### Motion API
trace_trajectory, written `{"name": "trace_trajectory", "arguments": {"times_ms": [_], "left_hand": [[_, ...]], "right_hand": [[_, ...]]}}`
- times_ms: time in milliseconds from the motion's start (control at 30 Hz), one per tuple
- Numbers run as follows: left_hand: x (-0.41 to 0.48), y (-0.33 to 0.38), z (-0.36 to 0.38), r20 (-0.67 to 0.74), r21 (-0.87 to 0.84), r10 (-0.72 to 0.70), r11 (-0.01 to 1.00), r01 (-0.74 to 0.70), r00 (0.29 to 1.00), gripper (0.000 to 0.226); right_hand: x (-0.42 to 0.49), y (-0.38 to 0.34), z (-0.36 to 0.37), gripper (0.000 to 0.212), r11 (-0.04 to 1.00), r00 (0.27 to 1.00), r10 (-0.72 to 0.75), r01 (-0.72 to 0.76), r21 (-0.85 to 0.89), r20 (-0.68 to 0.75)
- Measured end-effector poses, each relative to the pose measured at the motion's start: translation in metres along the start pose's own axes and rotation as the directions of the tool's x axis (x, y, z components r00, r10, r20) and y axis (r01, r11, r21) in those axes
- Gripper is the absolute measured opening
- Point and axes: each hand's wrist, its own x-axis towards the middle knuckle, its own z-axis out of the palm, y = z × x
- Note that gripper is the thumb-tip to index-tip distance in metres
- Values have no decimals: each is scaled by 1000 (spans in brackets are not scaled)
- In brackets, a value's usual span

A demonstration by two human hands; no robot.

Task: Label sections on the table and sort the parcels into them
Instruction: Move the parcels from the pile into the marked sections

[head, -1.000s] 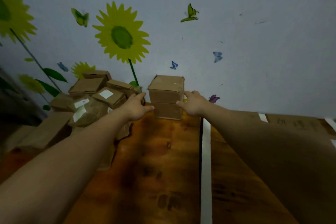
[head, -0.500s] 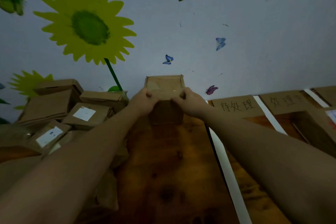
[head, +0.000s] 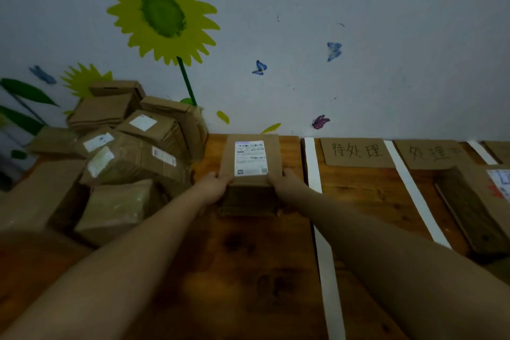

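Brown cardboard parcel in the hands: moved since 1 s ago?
Yes. The brown cardboard parcel, gripped by left hand and right hand, tipped over: its white shipping label now faces up. Still left of the white tape strip.

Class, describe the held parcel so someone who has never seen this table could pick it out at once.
Below the big sunflower on the wall lies a wooden table. Between the heap of parcels and the leftmost white tape strip stands a brown parcel. Unlike the heaped ones, it stands alone, held at both sides, white label on top.
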Motion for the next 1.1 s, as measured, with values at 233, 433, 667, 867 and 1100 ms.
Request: {"name": "trace_trajectory", "arguments": {"times_ms": [233, 433, 667, 867, 1100], "left_hand": [[-73, -24, 35, -33, -186, 21, 982, -27, 999, 51], [-124, -18, 39, -228, -331, 256, 887, -322, 939, 58], [-186, -19, 50, -196, -296, 435, 829, -476, 879, 60], [-222, -19, 96, -37, -222, 499, 841, -494, 866, 62], [-231, 7, 167, 158, -192, 430, 896, -399, 889, 55]], "right_hand": [[-54, 25, -17, 60, 978, 978, -207, 207, 18, -16], [-119, 16, -27, 57, 933, 921, -355, 360, 3, -159], [-196, 43, -25, 49, 913, 869, -394, 407, -21, -299], [-256, 94, -44, 48, 943, 850, -320, 326, -58, -419], [-272, 152, -100, 46, 981, 875, -184, 134, -142, -448]]}}
